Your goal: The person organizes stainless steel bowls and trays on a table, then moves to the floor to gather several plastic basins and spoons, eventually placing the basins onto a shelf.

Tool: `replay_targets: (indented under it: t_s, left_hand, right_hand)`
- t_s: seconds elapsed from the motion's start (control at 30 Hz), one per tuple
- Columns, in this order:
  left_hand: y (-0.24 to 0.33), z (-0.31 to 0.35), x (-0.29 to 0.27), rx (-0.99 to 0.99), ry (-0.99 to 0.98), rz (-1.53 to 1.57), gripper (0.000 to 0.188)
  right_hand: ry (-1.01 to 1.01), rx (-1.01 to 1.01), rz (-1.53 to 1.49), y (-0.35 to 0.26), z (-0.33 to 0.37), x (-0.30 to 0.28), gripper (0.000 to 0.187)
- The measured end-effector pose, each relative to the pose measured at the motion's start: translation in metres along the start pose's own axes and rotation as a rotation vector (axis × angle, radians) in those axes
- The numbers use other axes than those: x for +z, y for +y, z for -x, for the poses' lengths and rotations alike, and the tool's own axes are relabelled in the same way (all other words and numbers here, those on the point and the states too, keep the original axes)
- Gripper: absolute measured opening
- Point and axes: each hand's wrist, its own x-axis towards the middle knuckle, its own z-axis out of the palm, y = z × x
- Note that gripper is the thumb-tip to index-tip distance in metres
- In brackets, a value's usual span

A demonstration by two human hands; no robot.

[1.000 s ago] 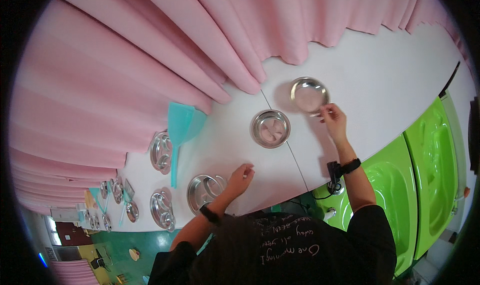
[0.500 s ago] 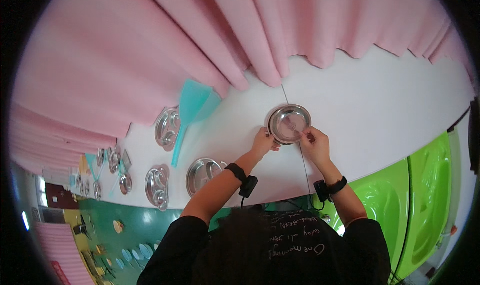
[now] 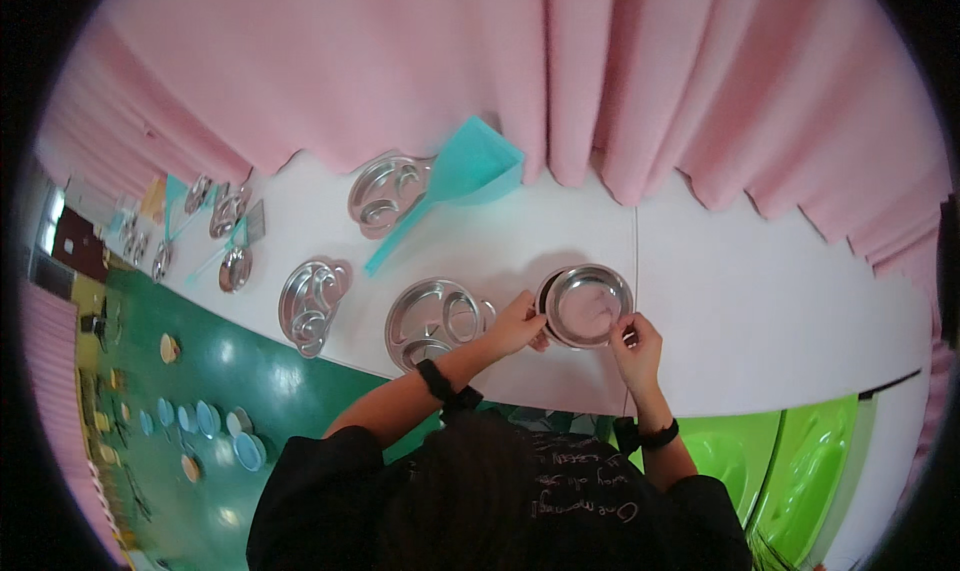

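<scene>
Above the white table (image 3: pixel 780 301), my two hands hold a shiny round steel bowl (image 3: pixel 590 309) between them. A second round rim (image 3: pixel 543 293) shows as a dark crescent behind its left side, apparently another bowl nested with it. My left hand (image 3: pixel 519 325) has its fingers closed on the left edge. The fingertips of my right hand (image 3: pixel 637 347) pinch the right edge. Left of the bowls lies a round divided steel plate (image 3: pixel 408 316), partly hidden by my left forearm.
A turquoise long-handled scoop (image 3: pixel 470 171) rests against a shaped steel plate (image 3: pixel 380 196) near the pink curtain (image 3: pixel 400 61). Another divided plate (image 3: pixel 312 306) sits at the table's left edge. More steel dishes (image 3: pixel 235 269) stand farther left. Green basins (image 3: pixel 810 471) are at the lower right.
My view has shifted, so the plates and scoop appear farther right. Both hands have carried the bowls left, from across the table seam to beside it.
</scene>
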Motion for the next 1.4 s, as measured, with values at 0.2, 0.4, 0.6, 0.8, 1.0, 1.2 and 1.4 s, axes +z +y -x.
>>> replay_targets:
  t_s: [0.2, 0.4, 0.6, 0.8, 1.0, 1.2, 1.4]
  left_hand:
    - [0.018, 0.086, -0.058, 0.03, 0.009, -0.074, 0.025]
    - [-0.02, 0.179, -0.141, 0.163, 0.124, -0.085, 0.025]
    - [-0.054, 0.273, -0.217, 0.168, 0.147, -0.049, 0.015]
    - [-0.088, 0.339, -0.265, 0.203, 0.196, 0.057, 0.016]
    - [-0.096, 0.377, -0.286, 0.261, 0.248, 0.1, 0.015]
    - [-0.11, 0.414, -0.313, 0.269, 0.345, 0.18, 0.014]
    - [-0.131, 0.461, -0.35, 0.312, 0.475, 0.274, 0.021]
  right_hand:
    - [-0.167, -0.087, 0.024, -0.032, 0.023, 0.06, 0.021]
    - [-0.332, -0.143, 0.105, -0.086, 0.061, 0.146, 0.043]
    - [-0.616, -0.366, 0.474, -0.142, 0.103, 0.223, 0.059]
    - [-0.89, -0.357, 0.439, -0.193, 0.137, 0.279, 0.062]
    - [-0.914, -0.377, 0.472, -0.227, 0.152, 0.313, 0.059]
    - [-0.892, -0.308, 0.444, -0.243, 0.174, 0.367, 0.046]
    - [-0.736, -0.574, 0.186, -0.247, 0.195, 0.443, 0.037]
